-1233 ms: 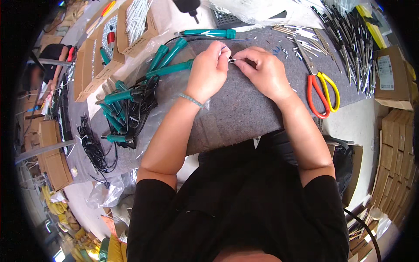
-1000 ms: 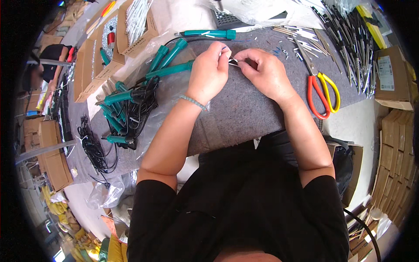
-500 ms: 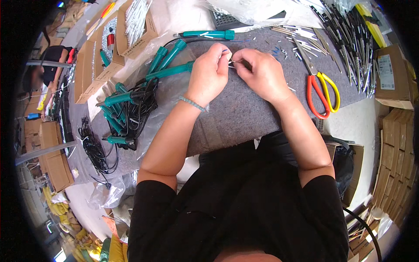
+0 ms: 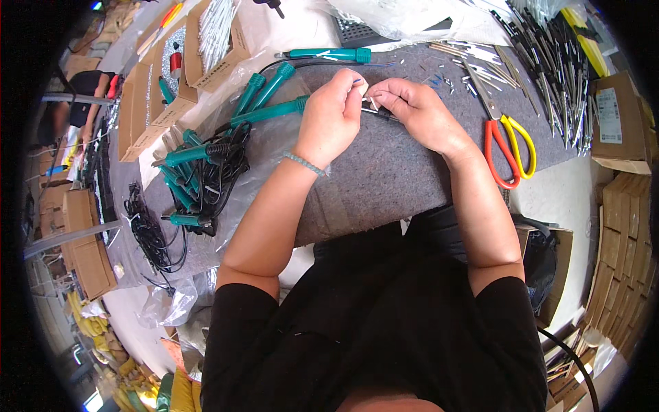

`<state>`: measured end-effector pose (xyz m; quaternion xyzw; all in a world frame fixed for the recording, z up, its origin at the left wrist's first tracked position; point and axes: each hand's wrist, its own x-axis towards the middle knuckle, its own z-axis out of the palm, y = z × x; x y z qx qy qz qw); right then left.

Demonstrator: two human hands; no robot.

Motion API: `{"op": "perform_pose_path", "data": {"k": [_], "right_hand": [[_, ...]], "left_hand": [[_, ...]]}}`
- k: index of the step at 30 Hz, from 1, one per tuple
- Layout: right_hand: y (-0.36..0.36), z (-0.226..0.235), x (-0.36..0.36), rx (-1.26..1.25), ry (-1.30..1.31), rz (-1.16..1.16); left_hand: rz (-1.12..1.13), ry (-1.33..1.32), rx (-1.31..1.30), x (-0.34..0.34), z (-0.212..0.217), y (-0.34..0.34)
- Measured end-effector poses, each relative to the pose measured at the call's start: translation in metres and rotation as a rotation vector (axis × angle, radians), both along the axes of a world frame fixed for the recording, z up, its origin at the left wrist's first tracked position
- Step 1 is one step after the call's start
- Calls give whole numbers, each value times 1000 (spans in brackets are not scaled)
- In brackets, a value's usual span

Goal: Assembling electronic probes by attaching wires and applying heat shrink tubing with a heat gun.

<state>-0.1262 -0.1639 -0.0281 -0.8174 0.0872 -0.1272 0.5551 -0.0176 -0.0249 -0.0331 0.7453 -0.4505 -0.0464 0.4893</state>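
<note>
White piece [image 4: 373, 104], upper centre of frame, needs steadiness: right hand [image 4: 420, 115] pinches it; left hand [image 4: 333, 110] closes beside, hold hidden.

bright light | soft shadows | centre fairly clear | rim bent, softer | corners black

I wore a plain black top [image 4: 384, 316], its cloth matt and softly creased, with a small pale mark [image 4: 295, 334] on the front. Its short, loose left sleeve [image 4: 240, 323] and right sleeve [image 4: 506, 316] both ended above my elbows, leaving the forearms bare. Round the wrist of my left hand [image 4: 334, 113] sat a thin, braided, grey-green bracelet [image 4: 305, 163]; my right hand [image 4: 420, 118] and its wrist were bare. Dark cloth [image 4: 431, 230] covered my legs.
</note>
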Motion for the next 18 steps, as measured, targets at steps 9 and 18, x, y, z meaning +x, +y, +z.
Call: {"op": "perform_pose_path", "data": {"k": [9, 18], "right_hand": [[2, 2, 1, 129, -10, -18], [15, 9, 3, -166, 25, -140]], "left_hand": [[-45, -77, -34, 0, 4, 0], [-16, -71, -8, 0, 3, 1]]}}
